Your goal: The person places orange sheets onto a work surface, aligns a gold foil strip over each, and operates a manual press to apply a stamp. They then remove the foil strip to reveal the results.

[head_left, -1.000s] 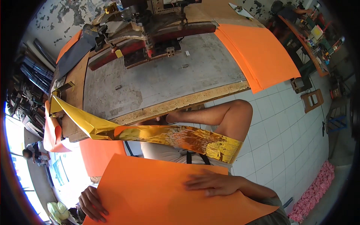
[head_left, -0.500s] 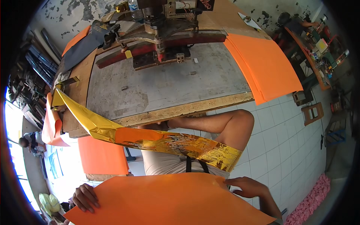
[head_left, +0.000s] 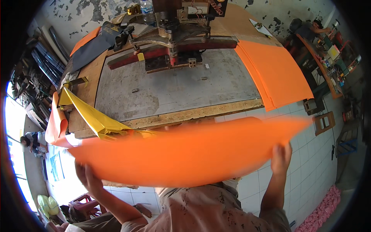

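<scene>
A wide orange sheet (head_left: 185,154), slightly blurred and bowed, is stretched between my two hands in front of the worktable. My left hand (head_left: 89,178) is closed on its left end, the fingertips partly hidden by the sheet. At the right end my right hand (head_left: 281,156) grips the lower edge. Behind the sheet, a gold foil strip (head_left: 91,116) runs down from a holder at the table's left side; its lower part is covered. Beyond lies the grey plate (head_left: 185,87) under a press with a dark red bar (head_left: 135,56).
A stack of orange sheets (head_left: 278,73) lies on the table's right side. Dark grey material (head_left: 92,50) rests at the far left, near a water bottle (head_left: 147,8). A red stool (head_left: 84,205) stands at lower left. Another person (head_left: 313,29) sits at a far-right bench.
The orange sheet has risen from my lap toward the table, now held by both hands and covering the foil's lower end. My right hand has closed on its edge.
</scene>
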`<state>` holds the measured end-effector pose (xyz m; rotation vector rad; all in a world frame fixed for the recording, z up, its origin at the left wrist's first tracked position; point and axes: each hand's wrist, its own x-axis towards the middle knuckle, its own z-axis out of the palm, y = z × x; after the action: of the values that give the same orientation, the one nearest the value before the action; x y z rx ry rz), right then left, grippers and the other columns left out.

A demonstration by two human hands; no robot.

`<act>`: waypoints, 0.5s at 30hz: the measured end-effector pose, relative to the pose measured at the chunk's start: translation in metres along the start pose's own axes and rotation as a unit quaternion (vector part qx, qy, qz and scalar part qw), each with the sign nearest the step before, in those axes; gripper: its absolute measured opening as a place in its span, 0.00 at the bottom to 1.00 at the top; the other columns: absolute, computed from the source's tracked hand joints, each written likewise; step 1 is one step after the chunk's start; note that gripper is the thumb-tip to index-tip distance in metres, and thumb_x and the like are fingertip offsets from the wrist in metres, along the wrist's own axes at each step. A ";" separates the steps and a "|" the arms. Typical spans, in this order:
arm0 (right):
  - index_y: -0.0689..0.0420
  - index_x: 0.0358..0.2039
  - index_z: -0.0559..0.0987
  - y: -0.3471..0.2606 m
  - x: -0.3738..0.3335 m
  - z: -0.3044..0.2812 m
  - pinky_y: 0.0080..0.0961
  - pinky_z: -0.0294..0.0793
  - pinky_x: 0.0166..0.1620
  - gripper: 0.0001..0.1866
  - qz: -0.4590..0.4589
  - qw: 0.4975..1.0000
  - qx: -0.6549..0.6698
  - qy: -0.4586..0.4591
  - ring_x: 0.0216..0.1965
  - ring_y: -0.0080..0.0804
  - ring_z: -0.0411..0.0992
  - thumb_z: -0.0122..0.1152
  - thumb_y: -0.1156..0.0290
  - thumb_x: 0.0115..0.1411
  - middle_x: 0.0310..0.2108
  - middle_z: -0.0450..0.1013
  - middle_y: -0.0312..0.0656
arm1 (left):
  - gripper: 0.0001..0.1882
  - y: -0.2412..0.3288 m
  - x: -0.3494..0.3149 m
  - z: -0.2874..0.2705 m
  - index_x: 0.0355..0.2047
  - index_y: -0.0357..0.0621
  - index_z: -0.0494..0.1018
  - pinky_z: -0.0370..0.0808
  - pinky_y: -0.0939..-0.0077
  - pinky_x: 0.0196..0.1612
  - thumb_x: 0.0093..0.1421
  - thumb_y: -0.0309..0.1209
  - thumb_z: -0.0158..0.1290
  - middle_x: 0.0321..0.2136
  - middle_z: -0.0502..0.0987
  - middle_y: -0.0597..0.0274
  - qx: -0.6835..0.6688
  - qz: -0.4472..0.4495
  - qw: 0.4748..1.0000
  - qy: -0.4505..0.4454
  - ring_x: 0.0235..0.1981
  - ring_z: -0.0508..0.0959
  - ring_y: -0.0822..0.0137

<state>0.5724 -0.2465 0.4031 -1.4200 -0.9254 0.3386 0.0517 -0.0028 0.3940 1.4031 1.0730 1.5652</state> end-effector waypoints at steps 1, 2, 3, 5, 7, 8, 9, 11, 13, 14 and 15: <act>0.65 0.56 0.74 0.000 0.024 0.013 0.19 0.73 0.46 0.21 0.024 0.999 0.022 0.021 0.44 0.23 0.74 0.61 0.63 0.70 0.45 0.77 0.41 | 0.10 0.003 0.015 0.034 0.50 0.36 0.72 0.70 0.83 0.38 0.71 0.26 0.50 0.37 0.80 0.64 0.022 -0.003 1.000 0.001 0.36 0.76 0.78; 0.67 0.56 0.73 0.004 0.049 0.024 0.18 0.71 0.48 0.20 0.050 0.997 0.046 0.042 0.47 0.19 0.72 0.60 0.66 0.71 0.47 0.76 0.40 | 0.12 -0.001 0.030 0.048 0.51 0.36 0.72 0.72 0.81 0.37 0.72 0.30 0.50 0.39 0.80 0.62 0.070 -0.005 0.997 -0.035 0.37 0.77 0.77; 0.68 0.58 0.72 0.012 0.077 0.033 0.18 0.71 0.48 0.20 0.032 0.999 -0.010 -0.001 0.47 0.20 0.72 0.58 0.68 0.71 0.46 0.77 0.40 | 0.15 -0.006 0.043 0.057 0.53 0.36 0.71 0.73 0.79 0.36 0.72 0.33 0.51 0.40 0.81 0.60 0.118 -0.007 0.991 -0.069 0.37 0.78 0.76; 0.67 0.62 0.69 0.035 0.121 0.053 0.19 0.72 0.47 0.22 0.015 0.995 -0.075 -0.057 0.43 0.20 0.74 0.58 0.72 0.71 0.42 0.78 0.40 | 0.14 -0.026 0.071 0.068 0.54 0.33 0.71 0.73 0.83 0.40 0.73 0.29 0.50 0.40 0.82 0.59 0.105 -0.068 0.986 -0.112 0.38 0.79 0.77; 0.65 0.64 0.68 0.055 0.146 0.065 0.19 0.72 0.45 0.24 0.014 0.994 -0.086 -0.070 0.40 0.20 0.74 0.59 0.74 0.70 0.39 0.78 0.40 | 0.15 -0.038 0.093 0.084 0.54 0.33 0.71 0.75 0.82 0.39 0.73 0.30 0.50 0.39 0.83 0.58 0.129 -0.081 0.980 -0.130 0.37 0.80 0.76; 0.63 0.65 0.67 0.059 0.155 0.069 0.20 0.73 0.44 0.26 0.030 0.989 -0.100 -0.104 0.37 0.19 0.74 0.60 0.75 0.69 0.36 0.77 0.39 | 0.15 -0.040 0.103 0.089 0.54 0.33 0.72 0.76 0.81 0.39 0.73 0.30 0.51 0.38 0.83 0.57 0.156 -0.095 0.972 -0.148 0.37 0.81 0.76; 0.61 0.66 0.67 0.067 0.163 0.073 0.21 0.73 0.42 0.28 0.046 0.983 -0.114 -0.137 0.35 0.18 0.75 0.62 0.77 0.67 0.33 0.77 0.39 | 0.15 -0.043 0.111 0.092 0.54 0.33 0.72 0.76 0.81 0.39 0.73 0.30 0.51 0.38 0.83 0.57 0.155 -0.092 0.973 -0.143 0.37 0.81 0.76; 0.58 0.66 0.68 0.079 0.176 0.083 0.22 0.73 0.39 0.29 0.018 0.986 -0.104 -0.133 0.32 0.16 0.74 0.63 0.80 0.65 0.31 0.74 0.36 | 0.15 -0.046 0.123 0.098 0.54 0.33 0.72 0.77 0.79 0.37 0.72 0.30 0.51 0.35 0.84 0.58 0.158 -0.104 0.970 -0.152 0.34 0.82 0.75; 0.58 0.62 0.73 0.086 0.188 0.087 0.23 0.74 0.39 0.24 0.028 0.980 -0.134 -0.145 0.33 0.19 0.75 0.63 0.78 0.66 0.34 0.78 0.38 | 0.16 -0.053 0.141 0.103 0.53 0.32 0.73 0.78 0.79 0.37 0.72 0.31 0.52 0.34 0.85 0.58 0.169 -0.107 0.969 -0.145 0.33 0.83 0.74; 0.58 0.62 0.73 0.087 0.196 0.089 0.23 0.74 0.39 0.24 0.026 0.980 -0.134 -0.145 0.33 0.19 0.75 0.63 0.78 0.66 0.34 0.78 0.38 | 0.15 -0.057 0.152 0.102 0.53 0.32 0.73 0.77 0.79 0.36 0.71 0.30 0.52 0.34 0.85 0.58 0.174 -0.097 0.967 -0.160 0.32 0.83 0.74; 0.58 0.60 0.76 0.087 0.205 0.090 0.25 0.75 0.40 0.21 0.031 0.966 -0.189 -0.172 0.34 0.22 0.76 0.62 0.76 0.67 0.39 0.79 0.40 | 0.15 -0.061 0.164 0.102 0.52 0.31 0.74 0.77 0.79 0.36 0.71 0.30 0.53 0.34 0.85 0.58 0.178 -0.086 0.964 -0.176 0.32 0.83 0.74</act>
<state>0.6633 -0.0255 0.3822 -1.7768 -1.2812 0.4841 0.1365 0.1814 0.3996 1.6970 1.2553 0.9806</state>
